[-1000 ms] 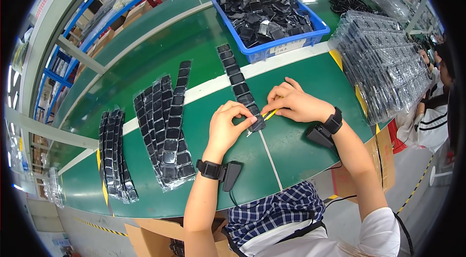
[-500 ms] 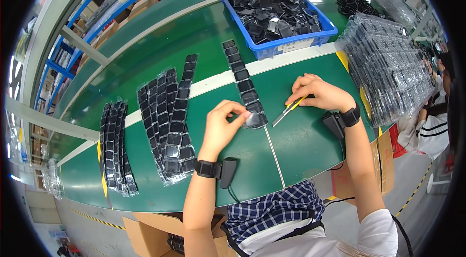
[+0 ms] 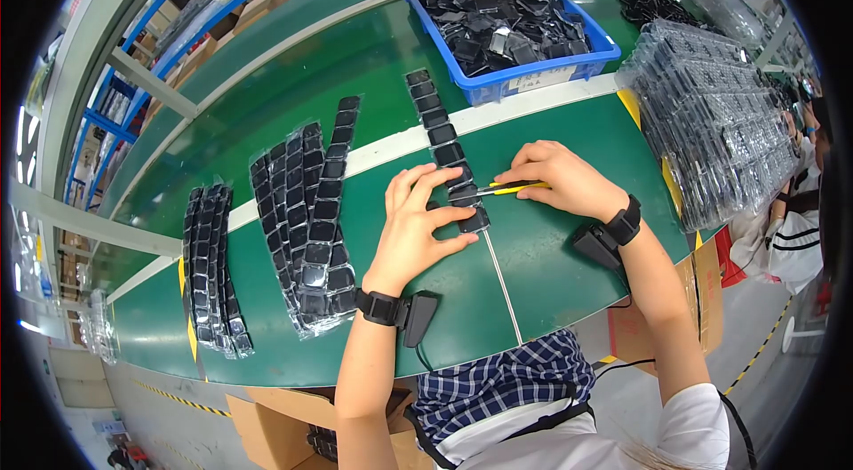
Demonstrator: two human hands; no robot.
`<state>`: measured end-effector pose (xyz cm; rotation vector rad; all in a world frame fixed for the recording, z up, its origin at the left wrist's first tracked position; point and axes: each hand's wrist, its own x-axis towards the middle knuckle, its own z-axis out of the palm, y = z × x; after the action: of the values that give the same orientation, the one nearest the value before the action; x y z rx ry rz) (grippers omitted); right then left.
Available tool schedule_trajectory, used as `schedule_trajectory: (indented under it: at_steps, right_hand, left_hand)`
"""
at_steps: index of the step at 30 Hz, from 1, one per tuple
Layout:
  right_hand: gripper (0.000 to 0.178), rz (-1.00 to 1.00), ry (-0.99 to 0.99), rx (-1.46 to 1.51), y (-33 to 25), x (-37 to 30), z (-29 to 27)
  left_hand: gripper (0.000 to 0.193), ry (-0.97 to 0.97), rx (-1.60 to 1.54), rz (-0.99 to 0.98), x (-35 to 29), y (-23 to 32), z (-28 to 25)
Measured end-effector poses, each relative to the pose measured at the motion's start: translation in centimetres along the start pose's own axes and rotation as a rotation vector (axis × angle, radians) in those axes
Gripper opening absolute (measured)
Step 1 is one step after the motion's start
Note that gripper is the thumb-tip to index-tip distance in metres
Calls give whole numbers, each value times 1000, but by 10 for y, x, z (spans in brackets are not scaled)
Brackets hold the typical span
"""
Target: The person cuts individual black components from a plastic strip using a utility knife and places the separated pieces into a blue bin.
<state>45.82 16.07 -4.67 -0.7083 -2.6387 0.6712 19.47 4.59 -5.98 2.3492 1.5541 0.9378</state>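
Note:
A long strip of black square pieces in clear pockets (image 3: pixel 435 117) lies on the green bench, running away from me. My left hand (image 3: pixel 418 217) rests over the near part of that strip with its fingers spread, the tips on the pockets. From the right, my right hand (image 3: pixel 569 181) grips a yellow utility knife (image 3: pixel 511 189). Its blade points left and lies across the strip close to my left fingertips. Exactly how deep the blade touches cannot be seen. A thin pale line (image 3: pixel 502 279) runs along the bench from the strip's near end.
More pocket strips lie left in a larger pile (image 3: pixel 302 230) and a smaller one (image 3: pixel 211 270). A blue bin (image 3: pixel 533 83) full of black pieces stands at the back. Stacked clear trays (image 3: pixel 711 128) fill the right, with black cables (image 3: pixel 657 6) behind. Below is an open cardboard box (image 3: pixel 267 434).
My right hand has brought the knife left onto the strip. My left hand has gone from pinching a pale, translucent piece at the strip's near end to lying spread over it; that piece is out of sight.

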Motion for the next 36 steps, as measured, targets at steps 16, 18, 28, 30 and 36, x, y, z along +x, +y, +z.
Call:
schedule_trajectory:
  at_steps: [16, 18, 28, 30, 36]
  right_hand:
    - [35, -66, -31, 30, 0, 1, 4]
    - [31, -46, -33, 37, 0, 4, 4]
    - [35, -93, 14, -28, 5, 12, 23]
    - [35, -89, 15, 35, 4, 12, 27]
    - [35, -61, -115, 45, 5, 4, 5]
  left_hand:
    - [19, 112, -134, -294, 14, -21, 19]
    - [19, 111, -124, -307, 15, -22, 20]
    - [20, 74, -165, -356, 16, -22, 19]
    - [20, 68, -155, -349, 14, -24, 18]
    - [20, 31, -102, -306, 16, -20, 17]
